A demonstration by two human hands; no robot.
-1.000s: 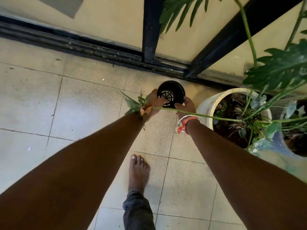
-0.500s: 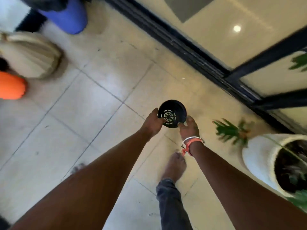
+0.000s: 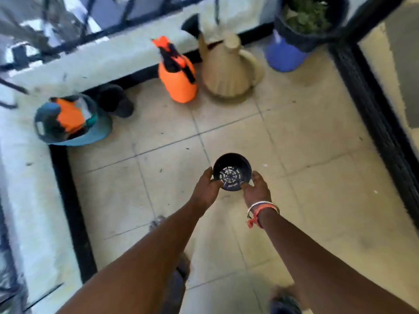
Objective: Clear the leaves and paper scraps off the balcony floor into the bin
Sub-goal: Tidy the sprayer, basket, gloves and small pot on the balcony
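A small black plastic pot (image 3: 231, 171) with a slotted bottom is held out in front of me, above the tiled balcony floor (image 3: 306, 137). My left hand (image 3: 206, 188) grips its left side and my right hand (image 3: 255, 190) grips its right side; the right wrist wears bracelets. The pot looks empty inside. A few small dark specks and white scraps (image 3: 264, 165) lie scattered on the tiles. A teal bin (image 3: 99, 130) with orange and dark contents stands in the left corner by the parapet.
An orange pressure sprayer (image 3: 178, 79), a beige watering can (image 3: 229, 69) and a blue planter (image 3: 284, 57) stand along the far parapet. A black door track (image 3: 371, 114) runs along the right. The low white parapet wall (image 3: 27, 177) borders the left.
The view has swung left, from the door and the white planter to the balcony corner. Both hands still hold the black pot. The leaf that was in my left hand is gone.
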